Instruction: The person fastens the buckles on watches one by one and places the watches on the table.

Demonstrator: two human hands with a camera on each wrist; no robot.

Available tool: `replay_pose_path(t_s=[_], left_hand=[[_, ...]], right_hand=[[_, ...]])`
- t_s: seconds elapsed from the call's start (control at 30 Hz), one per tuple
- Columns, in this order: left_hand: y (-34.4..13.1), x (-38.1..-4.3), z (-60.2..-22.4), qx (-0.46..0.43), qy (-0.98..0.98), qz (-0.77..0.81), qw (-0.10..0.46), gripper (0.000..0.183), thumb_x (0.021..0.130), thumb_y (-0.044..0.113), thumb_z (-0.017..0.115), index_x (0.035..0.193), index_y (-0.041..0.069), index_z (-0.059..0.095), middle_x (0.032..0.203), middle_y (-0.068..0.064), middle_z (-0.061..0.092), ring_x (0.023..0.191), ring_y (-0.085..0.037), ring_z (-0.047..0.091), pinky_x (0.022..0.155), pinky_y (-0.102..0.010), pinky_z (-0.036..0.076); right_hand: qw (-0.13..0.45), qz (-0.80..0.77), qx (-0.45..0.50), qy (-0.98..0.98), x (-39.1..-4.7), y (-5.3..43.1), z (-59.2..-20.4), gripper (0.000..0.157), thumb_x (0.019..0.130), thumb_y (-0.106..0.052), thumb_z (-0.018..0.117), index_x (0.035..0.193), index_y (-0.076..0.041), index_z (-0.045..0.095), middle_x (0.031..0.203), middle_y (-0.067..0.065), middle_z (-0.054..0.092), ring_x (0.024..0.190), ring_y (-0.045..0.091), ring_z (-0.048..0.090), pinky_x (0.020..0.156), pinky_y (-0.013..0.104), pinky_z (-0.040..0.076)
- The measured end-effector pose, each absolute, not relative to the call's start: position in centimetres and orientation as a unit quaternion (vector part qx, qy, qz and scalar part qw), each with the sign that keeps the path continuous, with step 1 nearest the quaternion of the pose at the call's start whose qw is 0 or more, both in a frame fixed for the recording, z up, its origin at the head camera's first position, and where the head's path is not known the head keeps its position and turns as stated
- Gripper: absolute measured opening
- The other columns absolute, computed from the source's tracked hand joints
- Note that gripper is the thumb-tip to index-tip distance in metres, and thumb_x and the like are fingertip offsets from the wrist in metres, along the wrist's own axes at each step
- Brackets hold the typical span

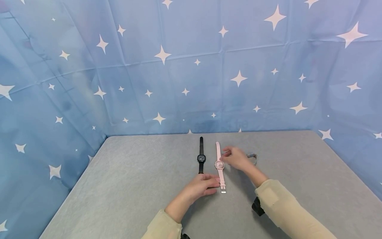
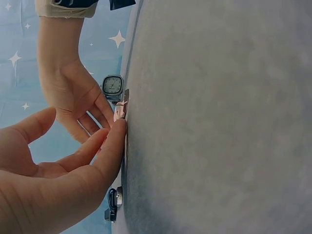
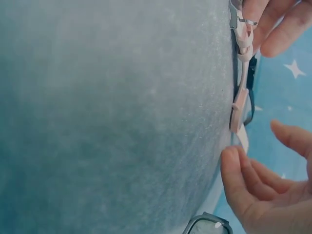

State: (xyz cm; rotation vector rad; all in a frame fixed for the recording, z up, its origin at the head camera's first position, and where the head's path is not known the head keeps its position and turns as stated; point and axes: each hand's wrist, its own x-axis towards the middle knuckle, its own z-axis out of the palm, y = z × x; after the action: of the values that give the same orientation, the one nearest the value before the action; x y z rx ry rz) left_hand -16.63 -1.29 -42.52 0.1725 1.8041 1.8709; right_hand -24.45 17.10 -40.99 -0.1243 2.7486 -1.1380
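A pink watch lies lengthwise on the grey table, strap unbuckled and face up. My left hand rests beside the buckle end of its strap, fingers extended with the fingertips at the band and the thumb apart, as the left wrist view shows. At the upper strap, just past the case, is my right hand; its fingers are loosely bent, and the thumb stands away from them in the right wrist view. Left of the pink watch lies a black watch, its lower strap end hidden behind my left hand.
A silver-grey watch stands with its band looped, just right of my right hand. The grey table ends at the back against a blue cloth printed with white stars, which also hangs along both sides.
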Motion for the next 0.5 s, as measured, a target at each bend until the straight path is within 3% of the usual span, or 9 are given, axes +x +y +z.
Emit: replay_pose_path(t_s=[0.5], left_hand=[[-1.38, -16.73, -42.56, 0.065, 0.668, 0.691, 0.268, 0.037, 0.093, 0.013, 0.055, 0.119, -0.013, 0.053, 0.115, -0.020, 0.062, 0.109, -0.026, 0.060, 0.094, -0.040, 0.049]], right_hand=[[0.100, -0.447, -0.013, 0.889, -24.92, 16.63, -41.25, 0.046, 0.090, -0.012, 0.062, 0.129, 0.007, 0.048, 0.110, 0.021, 0.060, 0.083, 0.018, 0.063, 0.071, 0.029, 0.055]])
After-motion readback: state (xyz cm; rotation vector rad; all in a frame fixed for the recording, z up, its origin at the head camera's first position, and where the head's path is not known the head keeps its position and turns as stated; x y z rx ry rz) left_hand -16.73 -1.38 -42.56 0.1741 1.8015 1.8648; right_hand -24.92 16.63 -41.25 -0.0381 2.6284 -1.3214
